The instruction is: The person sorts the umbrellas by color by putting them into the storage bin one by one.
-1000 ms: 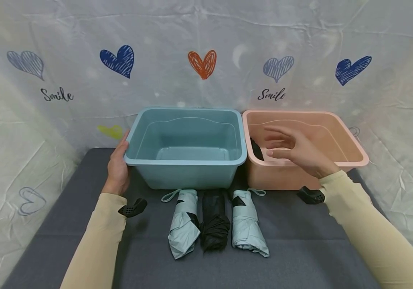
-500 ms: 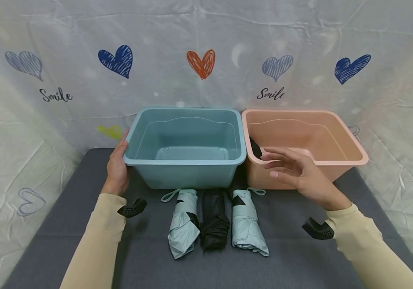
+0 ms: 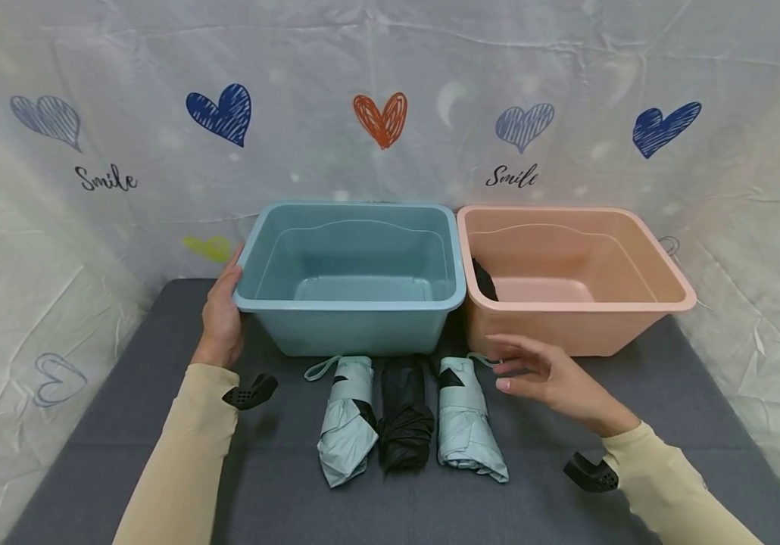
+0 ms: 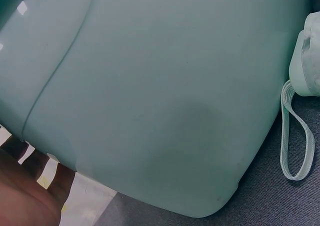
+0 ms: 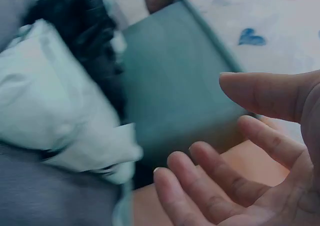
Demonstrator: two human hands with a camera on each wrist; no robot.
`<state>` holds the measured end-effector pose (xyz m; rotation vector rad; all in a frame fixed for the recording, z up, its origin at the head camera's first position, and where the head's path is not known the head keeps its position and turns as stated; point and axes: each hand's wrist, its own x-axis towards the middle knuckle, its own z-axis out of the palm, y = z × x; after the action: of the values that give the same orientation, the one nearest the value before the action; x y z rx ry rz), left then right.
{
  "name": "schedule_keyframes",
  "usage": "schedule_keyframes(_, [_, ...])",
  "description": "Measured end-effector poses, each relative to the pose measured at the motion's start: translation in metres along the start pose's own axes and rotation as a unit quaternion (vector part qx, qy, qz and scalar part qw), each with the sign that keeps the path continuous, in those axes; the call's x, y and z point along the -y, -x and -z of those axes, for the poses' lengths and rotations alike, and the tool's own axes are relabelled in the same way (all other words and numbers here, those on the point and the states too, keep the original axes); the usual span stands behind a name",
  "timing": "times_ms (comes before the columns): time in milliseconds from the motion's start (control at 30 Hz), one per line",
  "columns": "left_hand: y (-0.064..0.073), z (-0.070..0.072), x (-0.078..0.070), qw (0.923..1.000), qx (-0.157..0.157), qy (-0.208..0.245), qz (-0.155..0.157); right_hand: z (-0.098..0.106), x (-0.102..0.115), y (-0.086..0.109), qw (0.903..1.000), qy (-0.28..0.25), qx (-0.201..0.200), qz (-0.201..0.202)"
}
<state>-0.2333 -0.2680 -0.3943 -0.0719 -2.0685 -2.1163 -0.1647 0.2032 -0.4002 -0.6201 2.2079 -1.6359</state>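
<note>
At the left end of the light-blue plastic bin [image 3: 349, 331], my left hand [image 3: 221, 322] rests against the outer side by the rim; its fingers [image 4: 59, 182] look straight in the left wrist view. My right hand [image 3: 553, 382], holding nothing, hovers just right of a folded pale-green umbrella [image 3: 468, 424], fingers apart and slightly bent. To that umbrella's left lie a folded black umbrella [image 3: 405, 416] and another pale-green one [image 3: 349, 424] with a wrist loop [image 4: 283, 136]. Only part of a black bundle [image 3: 484, 281] shows inside the pink bin [image 3: 567, 331]; the bin wall hides the rest.
Both bins stand side by side, touching or nearly so, on a dark grey cloth-covered table [image 3: 281, 492]. Behind them hangs a white curtain [image 3: 315, 144] printed with hearts. The three umbrellas lie in a row before the bins.
My right hand has come out of the pink bin and down toward the right-hand umbrella. The left hand, bins and umbrellas have stayed put.
</note>
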Motion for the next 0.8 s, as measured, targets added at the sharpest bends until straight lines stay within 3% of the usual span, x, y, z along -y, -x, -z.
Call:
schedule_keyframes(267, [0.001,-0.001,-0.002,1.0000,-0.001,-0.001,0.008,-0.018,-0.032,0.002,0.9972,0.024,0.028,-0.065])
schedule_keyframes(800, [0.001,0.000,-0.002,1.0000,0.000,-0.002,0.006,-0.050,-0.040,-0.013,0.9952,0.063,0.057,-0.049])
